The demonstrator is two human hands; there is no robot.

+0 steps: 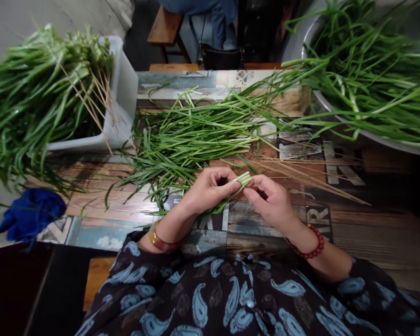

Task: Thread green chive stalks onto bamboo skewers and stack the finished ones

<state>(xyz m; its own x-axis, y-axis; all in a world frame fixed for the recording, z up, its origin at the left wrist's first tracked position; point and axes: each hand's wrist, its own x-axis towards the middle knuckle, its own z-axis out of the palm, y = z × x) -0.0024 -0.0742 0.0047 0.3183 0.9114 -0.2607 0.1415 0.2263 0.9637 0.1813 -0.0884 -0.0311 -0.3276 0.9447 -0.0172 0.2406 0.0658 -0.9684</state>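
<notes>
My left hand (213,186) is closed around a small bunch of garlic chives (244,179), pale cut ends pointing right and green leaves trailing below the palm. The curled fingers of my right hand (271,200) pinch at the right side of this bunch, just below its cut ends. Whether they also hold a thin stick is hidden. Just beyond my hands a loose pile of garlic chives (196,135) lies across the table (266,219). Thin wooden skewers (318,179) are scattered to the right of the pile.
At the left, a white plastic bin (124,88) is heaped with chives, with several skewers (94,102) on top. A large metal basin (331,107) of chives stands at the right. A blue glove (33,212) lies at the left edge. Across the table are a seated person (210,14) and a black bag (221,57).
</notes>
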